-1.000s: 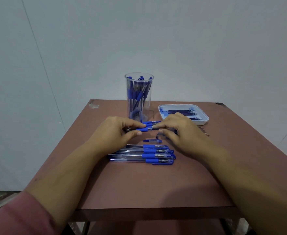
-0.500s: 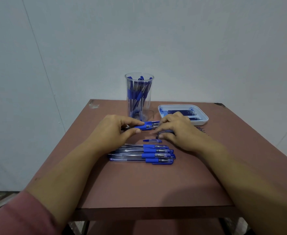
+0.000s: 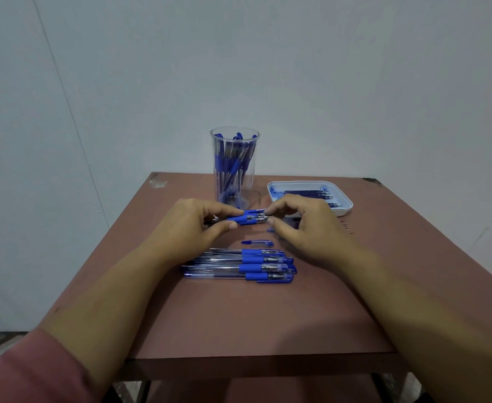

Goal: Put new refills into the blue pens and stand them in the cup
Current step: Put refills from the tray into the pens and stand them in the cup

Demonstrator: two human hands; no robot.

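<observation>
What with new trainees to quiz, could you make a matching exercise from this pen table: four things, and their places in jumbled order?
Things:
1 cup
2 tray
3 loose cap
4 row of pens

Places:
A nearest the person, lying side by side
B far right, holding refills
C alone, just beyond the row
D far middle, standing upright

Pairs: 1-D; 2-B; 3-C; 4-A
</observation>
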